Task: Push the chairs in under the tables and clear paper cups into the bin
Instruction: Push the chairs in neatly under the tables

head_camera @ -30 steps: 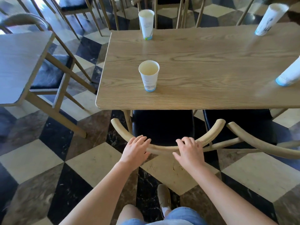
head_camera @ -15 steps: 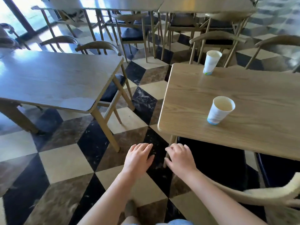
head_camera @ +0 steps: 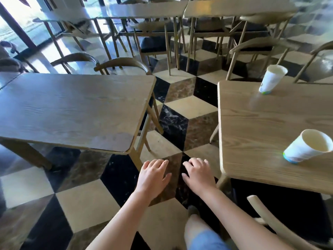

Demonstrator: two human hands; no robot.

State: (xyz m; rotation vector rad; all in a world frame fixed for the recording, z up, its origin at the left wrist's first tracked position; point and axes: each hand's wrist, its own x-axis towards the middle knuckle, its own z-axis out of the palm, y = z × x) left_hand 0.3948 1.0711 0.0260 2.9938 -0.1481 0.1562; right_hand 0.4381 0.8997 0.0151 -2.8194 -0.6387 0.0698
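Note:
My left hand [head_camera: 153,175] and my right hand [head_camera: 199,175] hover side by side over the checkered floor, fingers spread, holding nothing. To their right stands a wooden table [head_camera: 252,134] with two white paper cups on it: a near cup [head_camera: 307,148] by the right edge and a far cup [head_camera: 272,79] at the back. A chair [head_camera: 270,219] with a curved wooden back and dark seat sits tucked under that table at the lower right. A second wooden table [head_camera: 72,110] with nothing on it stands at the left, with a chair [head_camera: 124,64] behind its far edge.
A narrow aisle of black, cream and brown floor tiles [head_camera: 180,120] runs between the two tables. More tables and chairs [head_camera: 158,38] crowd the back of the room. Bright glass doors [head_camera: 18,24] are at the far left. My knee [head_camera: 200,233] shows at the bottom.
My hands have come off the chair back. The view has swung left, so the table with cups now lies at the right and the left table fills more of the frame.

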